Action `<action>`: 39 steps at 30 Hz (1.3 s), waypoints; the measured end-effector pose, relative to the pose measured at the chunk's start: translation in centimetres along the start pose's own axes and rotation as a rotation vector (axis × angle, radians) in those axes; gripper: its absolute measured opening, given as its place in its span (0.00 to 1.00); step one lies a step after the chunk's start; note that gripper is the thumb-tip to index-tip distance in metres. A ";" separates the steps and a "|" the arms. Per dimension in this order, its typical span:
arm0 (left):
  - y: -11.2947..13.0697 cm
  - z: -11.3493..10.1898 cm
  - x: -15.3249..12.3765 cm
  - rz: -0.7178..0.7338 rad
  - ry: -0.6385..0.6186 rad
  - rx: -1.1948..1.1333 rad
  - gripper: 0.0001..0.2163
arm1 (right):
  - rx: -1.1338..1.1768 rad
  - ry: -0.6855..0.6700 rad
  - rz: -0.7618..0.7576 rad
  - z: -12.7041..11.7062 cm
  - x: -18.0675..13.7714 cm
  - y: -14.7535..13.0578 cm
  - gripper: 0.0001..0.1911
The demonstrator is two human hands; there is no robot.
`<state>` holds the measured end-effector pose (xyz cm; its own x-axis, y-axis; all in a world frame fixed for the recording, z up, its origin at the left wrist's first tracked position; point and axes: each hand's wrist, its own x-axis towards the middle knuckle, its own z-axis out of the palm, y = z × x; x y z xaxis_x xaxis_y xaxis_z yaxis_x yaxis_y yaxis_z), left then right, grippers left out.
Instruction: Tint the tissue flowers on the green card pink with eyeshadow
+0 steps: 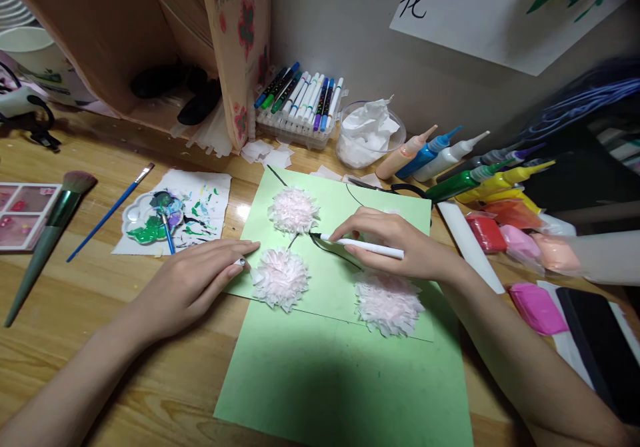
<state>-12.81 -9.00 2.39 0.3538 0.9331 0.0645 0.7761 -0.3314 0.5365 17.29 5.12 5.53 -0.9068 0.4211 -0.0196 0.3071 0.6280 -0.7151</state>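
Note:
A light green sheet of paper (345,367) lies on the wooden desk, with three fluffy pale pink tissue flowers on it: one at the top (293,210), one lower left (281,278), one lower right (389,304). My right hand (395,244) grips a white marker pen (367,246), its black tip on a dark line drawn between the flowers. My left hand (193,280) lies flat, fingers stretched, on the paper's left edge beside the lower left flower. Something small and white, perhaps the pen's cap, shows under its fingertips.
A paint palette (150,217) with two blue brushes rests on a stained sheet at left, beside a green makeup brush (47,234). A tray of markers (300,104), a bowl of tissue (369,134), paint tubes (460,164) and bags of coloured clay (520,240) line the back and right.

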 end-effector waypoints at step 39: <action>0.2 0.0 0.1 -0.045 -0.003 -0.015 0.15 | 0.008 -0.054 -0.044 -0.7 -0.1 -0.3 0.12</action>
<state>-12.63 -8.93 2.55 0.3199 0.9467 0.0374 0.7833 -0.2865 0.5517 17.45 5.33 6.28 -0.9337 0.3570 -0.0253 0.2641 0.6395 -0.7220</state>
